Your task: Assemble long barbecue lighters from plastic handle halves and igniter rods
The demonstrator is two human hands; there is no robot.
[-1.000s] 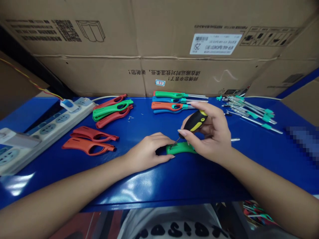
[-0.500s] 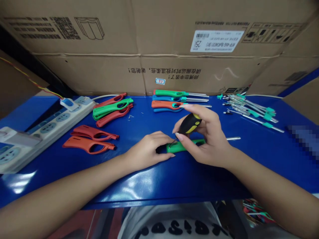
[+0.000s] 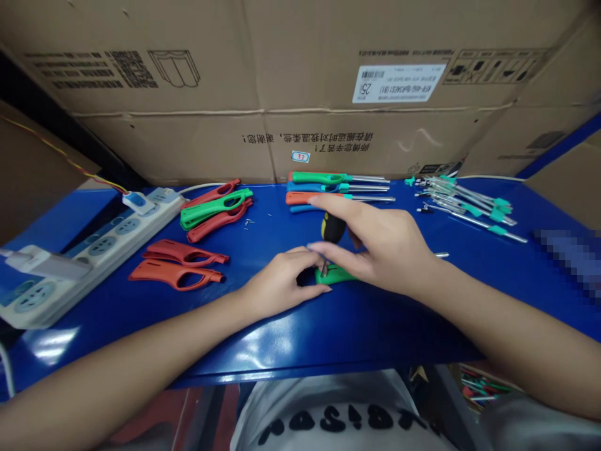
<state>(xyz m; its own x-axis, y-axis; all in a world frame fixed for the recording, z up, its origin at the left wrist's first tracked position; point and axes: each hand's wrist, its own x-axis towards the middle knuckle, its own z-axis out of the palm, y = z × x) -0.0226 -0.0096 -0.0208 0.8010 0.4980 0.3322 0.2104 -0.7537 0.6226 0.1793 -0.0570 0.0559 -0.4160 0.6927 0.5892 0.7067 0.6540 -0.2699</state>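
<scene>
Green lighter [image 3: 339, 274] looked unfinished tbh: left hand [image 3: 277, 280] gripped it, right hand [image 3: 387, 247] the screwdriver [image 3: 332, 229]; whole-looking lighters [image 3: 307, 186] sat at twelve o'clock, loose shells [image 3: 200, 231] at ten.

A big brown cardboard sheet [image 3: 319, 37] stands up behind the shiny blue desk [image 3: 263, 351], and on it there is a white label [image 3: 399, 83], a little number sticker [image 3: 300, 156], some upside-down writing [image 3: 347, 136] and a drawing of curtains [image 3: 174, 67]. On the left side of the desk lies a long white power strip [image 3: 102, 244] with a blue-and-white plug [image 3: 138, 202] on a red and yellow wire [image 3: 68, 161], and a chunky white plug [image 3: 59, 262] nearer the front. Something dark and blurry [image 3: 570, 257] sits at the right edge.
</scene>
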